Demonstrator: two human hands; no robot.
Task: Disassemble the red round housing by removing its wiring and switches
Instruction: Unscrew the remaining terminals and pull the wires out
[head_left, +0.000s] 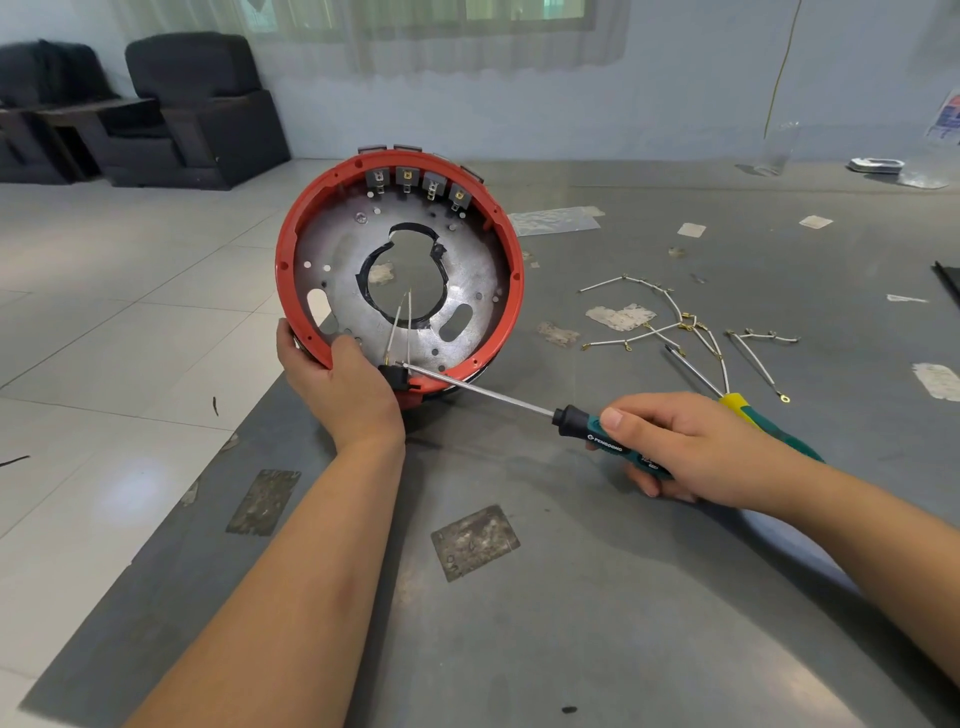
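Tabletop (597, 597) is grey, scuffed, with patches of old tape residue; pale tiled floor (104, 312) to the left, two dark armchairs (197, 109) by the far wall, curtained window above. Far right edge: clear plastic items, cut off and too blurred to identify.

Red round housing (400, 260) stands on edge near the tabletop's left corner, open side facing the camera, axis roughly horizontal toward the viewer. Metal plate inside has a big central hole; four switches (415, 182) sit along the top rim. Left hand (337, 379) grips the lower rim, partly hiding a black part (397, 375) with two thin wires (402, 322) there. Right hand (691, 452) is wrapped round a green-handled screwdriver (519, 402), shaft pointing up-left, tip at that black part. Removed wires (691, 332) lie loose to the right, second screwdriver (737, 402) among them, handle half hidden behind the right hand.
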